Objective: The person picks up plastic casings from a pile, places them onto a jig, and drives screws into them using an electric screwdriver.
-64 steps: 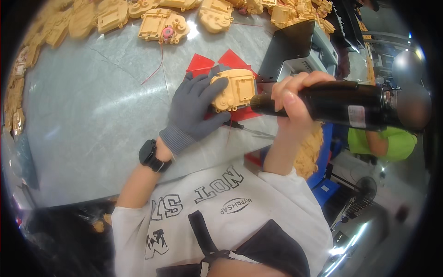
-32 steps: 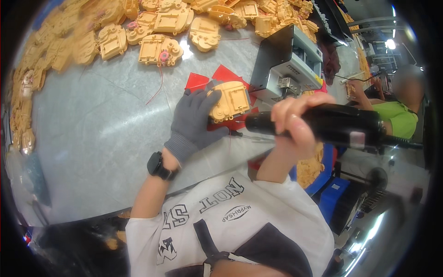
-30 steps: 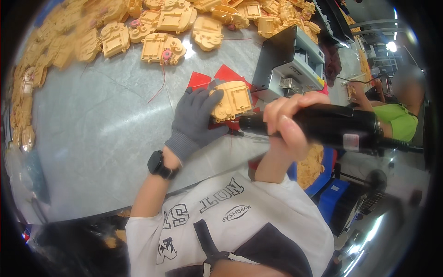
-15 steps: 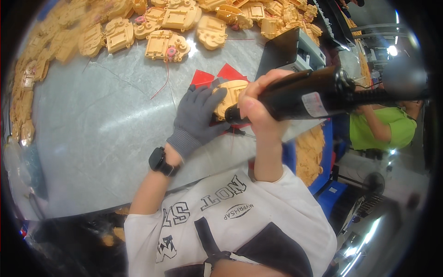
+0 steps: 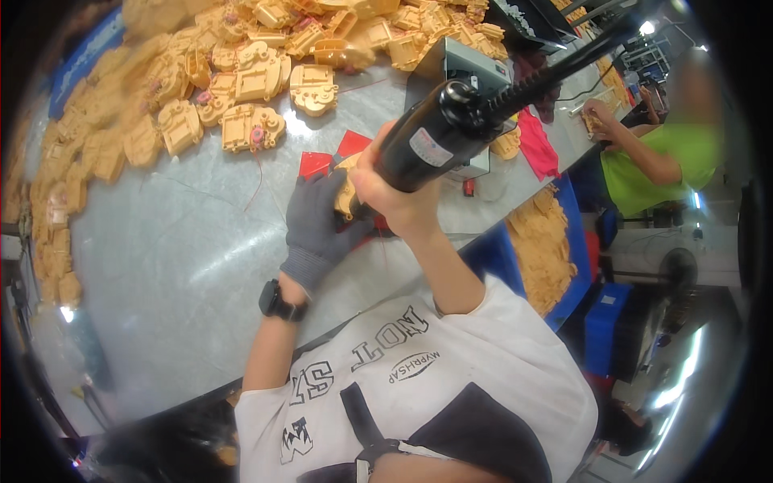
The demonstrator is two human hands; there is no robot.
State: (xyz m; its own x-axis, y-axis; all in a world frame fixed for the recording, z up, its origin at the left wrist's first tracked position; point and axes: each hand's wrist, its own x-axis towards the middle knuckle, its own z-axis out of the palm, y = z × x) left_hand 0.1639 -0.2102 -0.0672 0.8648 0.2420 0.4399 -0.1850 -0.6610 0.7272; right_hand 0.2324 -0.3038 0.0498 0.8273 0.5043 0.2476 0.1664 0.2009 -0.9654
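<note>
My left hand [image 5: 316,219], in a grey knitted glove, steadies a yellow plastic housing [image 5: 346,196] with its fingers curled round the left edge. Beneath the housing, red flaps or pads [image 5: 354,145] stick out on the far side. A black electric screwdriver [image 5: 455,113] with a white label is gripped in my bare right hand [image 5: 403,200], directly over the housing. Its cable end rises toward the upper right. The tool's tip and most of the housing are hidden behind my right hand, so I cannot tell whether they touch.
Many similar yellow housings [image 5: 254,80] are heaped along the far and left sides of the grey table [image 5: 177,241]. Beyond the screwdriver stands a grey box-like device [image 5: 475,64]. At right are a pink cloth [image 5: 535,145], a blue bin [image 5: 568,274] of yellow parts and a co-worker in a green shirt [image 5: 652,173].
The screwdriver has swung from nearly sideways to a steeper slant, its cable end rising. Its tip, visible against the housing before, is now hidden. My left hand stays on the housing; the whole view has shifted.
</note>
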